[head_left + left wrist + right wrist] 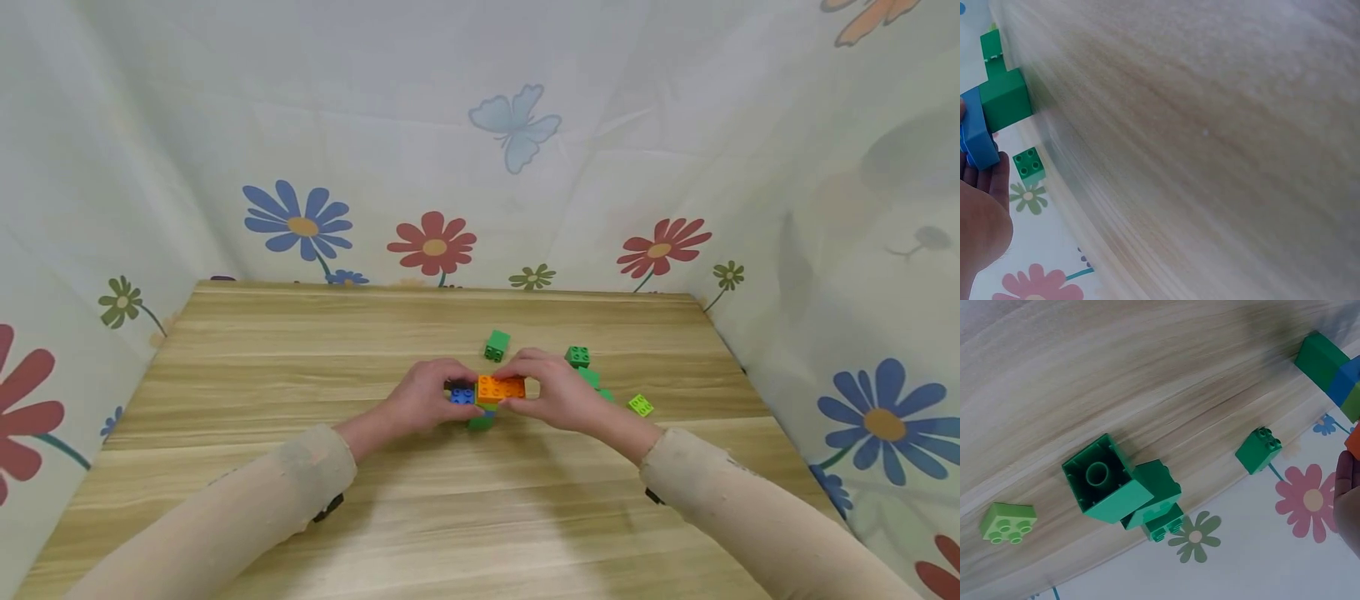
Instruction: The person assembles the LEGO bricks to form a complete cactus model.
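Observation:
A stack of toy building bricks stands between both hands: a green brick (1322, 359) at the bottom, then a blue brick (462, 397), a lime brick (1353, 403) and an orange brick (501, 389) uppermost. My left hand (429, 398) grips the blue brick, whose studded end sticks out to the left. From the other side my right hand (558, 396) pinches the orange brick between thumb and fingers. The left wrist view shows fingers behind the blue brick (979, 131), right above the green one (1007, 100). The palms hide part of the stack in both wrist views.
Behind the stack lies a loose green brick (497, 346). Several green bricks (1107, 481) cluster to the right, partly behind the right hand in the head view. Farther right is a lime brick (641, 405). Flowered cloth (360, 125) borders the wooden table (300, 333).

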